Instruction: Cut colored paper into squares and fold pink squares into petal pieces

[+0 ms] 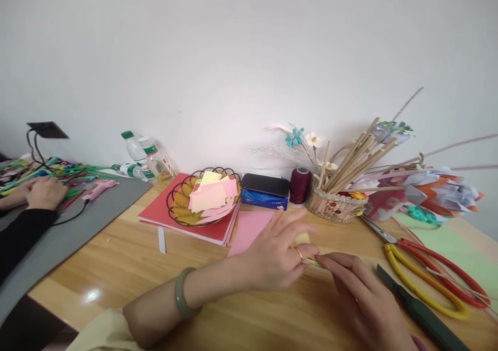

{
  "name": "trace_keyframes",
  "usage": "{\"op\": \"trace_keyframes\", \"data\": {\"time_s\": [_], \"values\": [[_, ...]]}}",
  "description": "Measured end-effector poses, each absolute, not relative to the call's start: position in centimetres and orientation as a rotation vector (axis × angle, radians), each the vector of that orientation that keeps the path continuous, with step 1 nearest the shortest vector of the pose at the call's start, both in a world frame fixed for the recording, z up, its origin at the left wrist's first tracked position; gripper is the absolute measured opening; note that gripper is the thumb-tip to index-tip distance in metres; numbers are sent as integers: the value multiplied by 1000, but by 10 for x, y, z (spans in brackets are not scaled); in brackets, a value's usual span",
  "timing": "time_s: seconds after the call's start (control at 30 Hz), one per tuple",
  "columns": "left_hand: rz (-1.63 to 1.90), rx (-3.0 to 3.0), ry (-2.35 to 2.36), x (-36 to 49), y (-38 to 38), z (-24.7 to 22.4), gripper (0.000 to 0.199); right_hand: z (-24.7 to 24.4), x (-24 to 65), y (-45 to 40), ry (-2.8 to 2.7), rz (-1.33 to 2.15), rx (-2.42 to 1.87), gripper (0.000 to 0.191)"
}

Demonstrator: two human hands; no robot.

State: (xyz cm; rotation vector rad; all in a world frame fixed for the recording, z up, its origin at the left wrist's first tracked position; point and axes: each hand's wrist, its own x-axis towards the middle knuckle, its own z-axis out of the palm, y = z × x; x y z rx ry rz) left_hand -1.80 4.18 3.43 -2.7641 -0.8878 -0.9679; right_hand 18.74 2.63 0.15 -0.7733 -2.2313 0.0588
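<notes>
My left hand (278,252), with a ring on one finger, pinches a small piece of pale yellow paper (302,238) above the table. Most of that paper is hidden behind the fingers. From the right, my right hand (361,289) meets it, thumb and fingertips closed on the paper's thin edge. Both hands are slightly blurred. Behind my left hand lies a pink sheet (251,229). A dark green utility knife (420,309) and large scissors (436,273) with red and yellow handles rest to the right of my right hand.
A wicker basket (177,206) of paper pieces sits on red paper (155,211). Behind stand a blue box (264,198), a maroon thread spool (300,186) and a wooden pot (330,206) of sticks. At left, another person's hands (46,193) are near a pink glue gun (99,189).
</notes>
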Motion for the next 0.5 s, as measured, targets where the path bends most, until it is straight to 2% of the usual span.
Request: {"op": "trace_keyframes", "data": {"time_s": [0.1, 0.23, 0.37, 0.5], "values": [[-842, -2666, -757, -18, 30, 49, 17, 3, 191, 19, -2246, -26, -692, 50], [-812, -2660, -692, -23, 16, 65, 20, 3, 196, 9, -2190, -27, -777, 63], [-881, -2900, -691, -30, 7, 79, 17, 14, 194, 11, -2056, 382, -798, 68], [-1172, -3255, -851, -34, 0, 86, 12, 31, 184, 20, -2354, 788, -751, 82]]}}
